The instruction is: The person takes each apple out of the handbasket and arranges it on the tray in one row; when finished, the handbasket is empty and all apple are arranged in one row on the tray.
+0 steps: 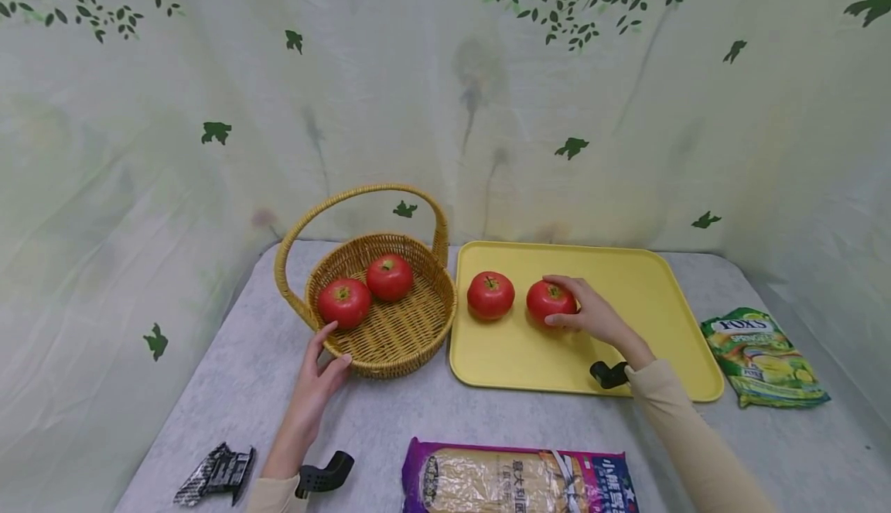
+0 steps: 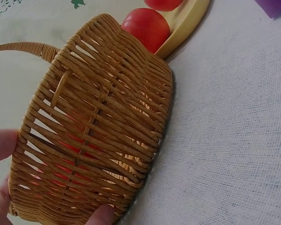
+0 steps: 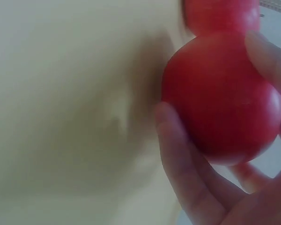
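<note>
I see right hand (image 1: 596,314) pinching red fruit (image 1: 545,304) at yellow tray (image 1: 643,308), left hand (image 1: 315,385) gripping wicker basket (image 1: 404,362) by side.

Basket (image 1: 407,339) left of tray (image 1: 643,288)

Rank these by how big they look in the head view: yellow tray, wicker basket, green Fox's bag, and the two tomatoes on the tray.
1. Yellow tray
2. Wicker basket
3. Green Fox's bag
4. Left tray tomato and right tray tomato: too alike to rank; the right hand's fingers partly cover the latter.
</note>
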A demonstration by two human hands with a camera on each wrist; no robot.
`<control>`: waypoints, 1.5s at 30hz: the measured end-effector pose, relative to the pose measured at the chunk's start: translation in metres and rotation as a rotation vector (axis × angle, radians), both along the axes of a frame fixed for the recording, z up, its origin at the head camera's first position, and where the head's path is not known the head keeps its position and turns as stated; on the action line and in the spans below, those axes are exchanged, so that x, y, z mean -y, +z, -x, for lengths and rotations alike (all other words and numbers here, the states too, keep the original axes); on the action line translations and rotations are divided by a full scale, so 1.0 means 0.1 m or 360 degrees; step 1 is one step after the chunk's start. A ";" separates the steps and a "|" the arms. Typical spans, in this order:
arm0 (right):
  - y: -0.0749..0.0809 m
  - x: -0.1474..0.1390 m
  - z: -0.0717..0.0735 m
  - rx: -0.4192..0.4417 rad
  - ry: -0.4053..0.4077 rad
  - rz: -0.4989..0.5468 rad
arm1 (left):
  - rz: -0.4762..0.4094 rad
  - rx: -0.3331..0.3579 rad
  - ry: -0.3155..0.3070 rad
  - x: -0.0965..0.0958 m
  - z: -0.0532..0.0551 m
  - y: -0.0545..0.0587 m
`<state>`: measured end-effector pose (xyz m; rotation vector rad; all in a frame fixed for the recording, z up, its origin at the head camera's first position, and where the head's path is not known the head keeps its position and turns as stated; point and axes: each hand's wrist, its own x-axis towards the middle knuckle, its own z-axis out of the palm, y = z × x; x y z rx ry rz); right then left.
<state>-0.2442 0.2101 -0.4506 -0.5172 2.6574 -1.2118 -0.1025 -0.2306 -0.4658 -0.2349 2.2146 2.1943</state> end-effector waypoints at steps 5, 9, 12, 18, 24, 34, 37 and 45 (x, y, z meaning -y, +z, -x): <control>-0.03 0.01 0.00 0.0009 0.0001 -0.0047 | -0.0001 0.0011 -0.0008 -0.01 0.00 0.01; 0.00 0.01 0.00 0.0071 0.0027 -0.0014 | 0.0007 0.0015 -0.0003 -0.01 0.00 0.01; 0.03 0.00 0.00 0.0130 0.0040 0.0049 | 0.0010 0.0012 -0.0001 -0.01 0.00 0.01; 0.16 -0.03 0.01 0.0130 0.0041 0.0202 | 0.0007 0.0013 0.0005 0.00 0.00 0.00; 0.36 0.10 -0.04 0.0149 0.0119 0.0358 | 0.0006 0.0002 0.0006 -0.01 0.00 0.01; 0.56 0.71 -0.07 0.0218 0.0494 0.0475 | 0.0004 0.0012 0.0003 -0.01 0.00 -0.01; 0.57 0.94 -0.08 0.0275 0.0592 0.0511 | 0.0003 0.0014 0.0004 0.00 0.01 -0.01; 0.62 1.55 -0.05 0.0219 0.0770 0.0440 | 0.0009 0.0004 0.0019 -0.01 0.00 -0.01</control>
